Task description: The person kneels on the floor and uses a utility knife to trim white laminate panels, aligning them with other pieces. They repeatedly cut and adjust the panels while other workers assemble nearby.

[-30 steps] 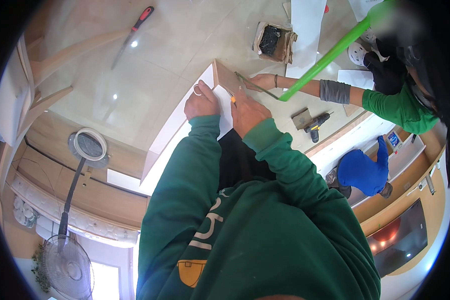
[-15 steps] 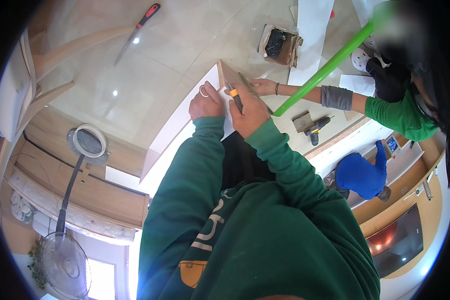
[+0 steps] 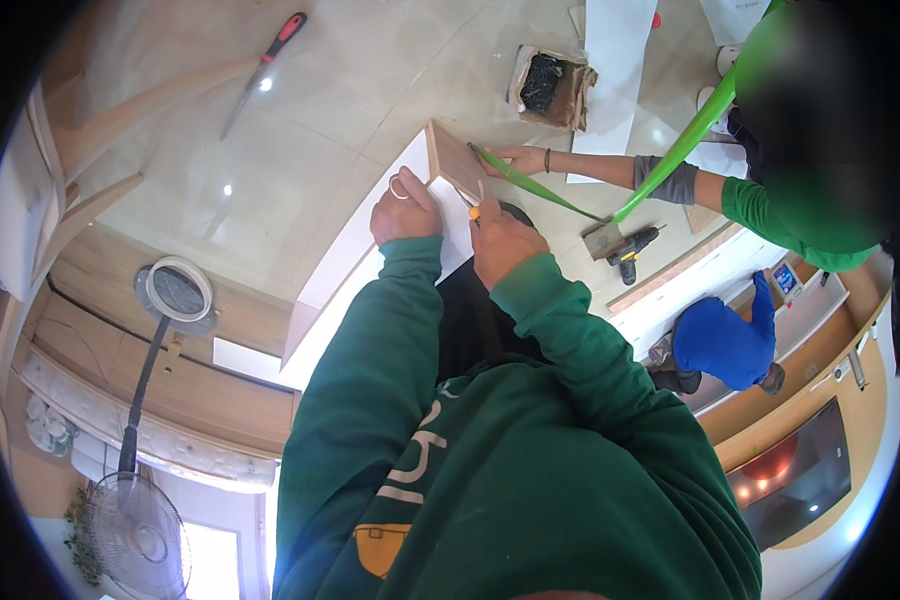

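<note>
My left hand is closed at the edge of a long white board, with a small white looped strip between thumb and fingers. My right hand grips a cutter knife with a yellow part on its handle. Its thin metal end meets the corner by the board's wood-coloured end face; most of the handle is hidden in my fist. Just beyond, a co-worker's hand holds one end of a long green strip, which bends near the floor and rises to the right.
A cordless drill lies right of my hands beside a small box-like block. Ahead is a torn carton of dark screws. A red-handled saw lies far left. Another person in blue crouches right. A fan stands lower left.
My right hand has turned and moved slightly right and down, hiding more of the knife handle. The green strip now bends into a V, and the co-worker has leaned farther in.
</note>
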Motion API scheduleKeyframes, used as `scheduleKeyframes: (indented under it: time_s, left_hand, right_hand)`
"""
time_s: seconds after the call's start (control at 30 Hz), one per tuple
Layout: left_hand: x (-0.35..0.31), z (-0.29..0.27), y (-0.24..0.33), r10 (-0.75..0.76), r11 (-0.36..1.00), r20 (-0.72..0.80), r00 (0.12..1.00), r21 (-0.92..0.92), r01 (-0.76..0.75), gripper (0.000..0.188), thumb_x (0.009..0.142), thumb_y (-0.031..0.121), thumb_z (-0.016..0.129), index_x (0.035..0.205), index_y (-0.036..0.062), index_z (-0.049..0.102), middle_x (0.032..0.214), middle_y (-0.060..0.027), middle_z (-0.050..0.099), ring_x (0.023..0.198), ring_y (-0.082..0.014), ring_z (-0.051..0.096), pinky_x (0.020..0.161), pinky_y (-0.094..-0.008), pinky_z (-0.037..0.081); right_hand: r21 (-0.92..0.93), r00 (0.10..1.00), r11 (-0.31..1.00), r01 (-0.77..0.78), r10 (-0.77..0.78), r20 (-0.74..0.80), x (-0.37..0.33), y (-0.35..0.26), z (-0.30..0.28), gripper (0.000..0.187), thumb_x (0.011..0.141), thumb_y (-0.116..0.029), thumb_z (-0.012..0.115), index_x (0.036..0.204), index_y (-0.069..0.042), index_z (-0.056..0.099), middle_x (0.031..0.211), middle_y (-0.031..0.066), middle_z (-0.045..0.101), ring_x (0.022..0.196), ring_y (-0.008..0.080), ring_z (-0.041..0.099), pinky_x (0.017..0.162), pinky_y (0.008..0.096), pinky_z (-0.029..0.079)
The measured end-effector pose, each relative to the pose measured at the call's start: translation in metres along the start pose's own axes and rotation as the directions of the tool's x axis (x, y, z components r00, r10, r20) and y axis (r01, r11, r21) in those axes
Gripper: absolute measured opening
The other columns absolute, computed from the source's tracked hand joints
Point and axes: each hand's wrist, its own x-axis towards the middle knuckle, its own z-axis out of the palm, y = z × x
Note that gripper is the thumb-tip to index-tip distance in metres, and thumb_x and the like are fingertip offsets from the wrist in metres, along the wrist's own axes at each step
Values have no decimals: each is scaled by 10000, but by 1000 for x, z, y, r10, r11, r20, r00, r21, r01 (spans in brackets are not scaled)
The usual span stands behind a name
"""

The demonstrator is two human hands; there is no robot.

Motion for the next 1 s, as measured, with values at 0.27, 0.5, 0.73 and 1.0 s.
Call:
scheduleKeyframes:
  time_s: [0.27, 0.5, 0.73, 1.0]
  left_hand:
    - [0, 4, -2, 13, 1000, -4, 1000, 2, -13, 392, 968, 262, 388, 717, 45, 596, 599, -175, 599, 548, -375, 581, 526, -475, 469]
    - [1, 5, -3, -4, 1000, 14, 1000, 29, 4, 390, 970, 255, 387, 733, 34, 604, 603, -177, 605, 549, -369, 591, 526, -471, 477]
    - [1, 5, 0, 10, 1000, 20, 1000, 27, -10, 401, 974, 268, 377, 745, 31, 604, 603, -174, 606, 548, -366, 594, 519, -465, 480]
    - [2, 7, -4, -19, 999, 30, 999, 36, 18, 414, 976, 281, 369, 774, 22, 621, 618, -183, 619, 558, -372, 604, 530, -460, 494]
  right_hand:
    - [-23, 999, 999, 34, -34, -14, 8, 7, 7, 124, 861, -80, 515, 968, -20, 495, 895, 194, 658, 801, 356, 666, 669, 435, 535]
    - [-4, 999, 1000, -8, 9, 46, 10, 8, 5, 123, 861, -71, 496, 971, -16, 493, 864, 201, 667, 803, 367, 664, 691, 453, 530]
    - [-39, 998, 997, 66, -67, -20, 13, 14, 10, 133, 863, -78, 498, 982, -17, 498, 857, 183, 671, 781, 359, 668, 681, 449, 534]
    - [-44, 1000, 999, 9, -8, 14, 6, 13, 5, 131, 878, -100, 488, 985, -27, 512, 841, 192, 668, 768, 364, 667, 668, 458, 534]
